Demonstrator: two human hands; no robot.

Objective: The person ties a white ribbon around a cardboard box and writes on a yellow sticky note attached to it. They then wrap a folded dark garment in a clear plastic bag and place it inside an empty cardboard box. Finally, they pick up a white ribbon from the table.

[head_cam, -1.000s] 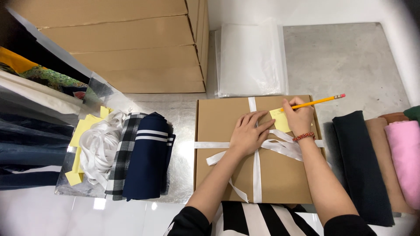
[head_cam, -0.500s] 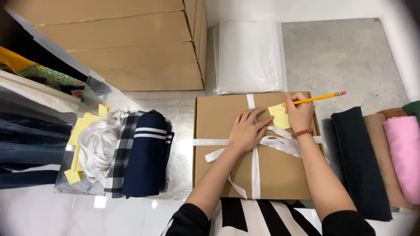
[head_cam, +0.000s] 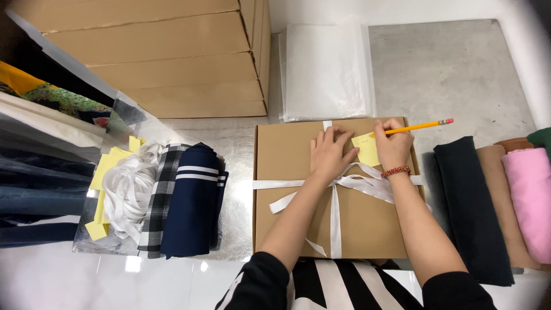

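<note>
a: nearest item?
b: brown box (head_cam: 298, 212), centre of table, tied with white ribbon (head_cam: 334, 212).
a: hands?
b: left hand (head_cam: 328, 154) flat, fingers spread, pressing the lid beside the yellow note (head_cam: 365, 149). right hand (head_cam: 393, 146) at 1 o'clock, fingers pinched round a pencil (head_cam: 419, 126), tip on the note.
a: beyond?
b: clear bags (head_cam: 327, 69) at 12 o'clock.

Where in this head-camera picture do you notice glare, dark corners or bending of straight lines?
Head view: even, soft light with faint shadows; glare on the glossy white floor and clear plastic bags; corners darken and the stacked cardboard boxes bow slightly; right hand, pencil and left hand stay sharp.
</note>
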